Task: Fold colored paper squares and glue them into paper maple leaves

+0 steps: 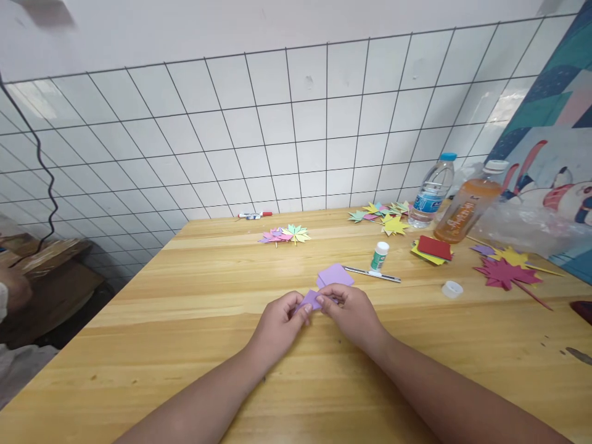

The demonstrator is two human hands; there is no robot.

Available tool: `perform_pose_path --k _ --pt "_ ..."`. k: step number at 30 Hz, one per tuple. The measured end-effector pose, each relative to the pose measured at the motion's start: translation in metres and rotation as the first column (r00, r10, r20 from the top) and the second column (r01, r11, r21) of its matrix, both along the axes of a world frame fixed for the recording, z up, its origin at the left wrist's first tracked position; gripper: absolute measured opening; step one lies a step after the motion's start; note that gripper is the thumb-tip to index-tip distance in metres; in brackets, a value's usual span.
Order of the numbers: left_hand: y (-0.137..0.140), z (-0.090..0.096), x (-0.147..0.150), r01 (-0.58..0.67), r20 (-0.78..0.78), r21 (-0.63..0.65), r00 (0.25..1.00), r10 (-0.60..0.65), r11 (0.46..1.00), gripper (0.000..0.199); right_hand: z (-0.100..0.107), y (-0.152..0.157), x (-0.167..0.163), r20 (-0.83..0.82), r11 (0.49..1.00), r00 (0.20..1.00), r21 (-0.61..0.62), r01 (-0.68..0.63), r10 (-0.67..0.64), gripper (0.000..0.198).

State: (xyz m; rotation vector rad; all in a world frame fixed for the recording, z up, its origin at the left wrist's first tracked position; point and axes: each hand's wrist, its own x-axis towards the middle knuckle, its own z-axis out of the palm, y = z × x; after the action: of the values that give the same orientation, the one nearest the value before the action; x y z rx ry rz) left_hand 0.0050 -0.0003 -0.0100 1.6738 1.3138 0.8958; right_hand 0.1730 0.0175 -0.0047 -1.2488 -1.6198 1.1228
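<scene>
A small folded piece of purple paper (311, 300) is pinched between both my hands, low over the table. My left hand (283, 317) grips its left end with thumb and fingers. On its right side, my right hand (350, 309) is closed on the same paper, the fingers hiding part of it. Just beyond lie more purple paper squares (336, 275), partly covered by my right hand. A pen (388, 277) rests to their right, beside an upright glue stick (380, 256) with a white cap.
Paper leaves (296, 234) lie near the back, with more leaves (393, 224) to the right. A water bottle (430, 194), an orange drink bottle (469, 206), coloured paper squares (433, 248), a tape roll (452, 289) and a dark red leaf (504, 273) are at right. Markers (254, 215) lie near the wall.
</scene>
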Motion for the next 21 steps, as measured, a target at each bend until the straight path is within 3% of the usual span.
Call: perform_pose_path --k 10,21 --pt "0.0039 -0.0003 0.0005 0.016 0.12 -0.102 0.993 -0.004 0.995 0.023 -0.0057 0.004 -0.0005 -0.054 0.998 0.998 -0.067 0.007 -0.011 0.023" --pt "0.0047 0.0024 -0.0002 0.007 0.08 -0.133 0.997 0.004 0.991 0.03 -0.0044 0.0043 0.0007 0.005 0.999 0.999 -0.029 0.033 -0.033 0.023"
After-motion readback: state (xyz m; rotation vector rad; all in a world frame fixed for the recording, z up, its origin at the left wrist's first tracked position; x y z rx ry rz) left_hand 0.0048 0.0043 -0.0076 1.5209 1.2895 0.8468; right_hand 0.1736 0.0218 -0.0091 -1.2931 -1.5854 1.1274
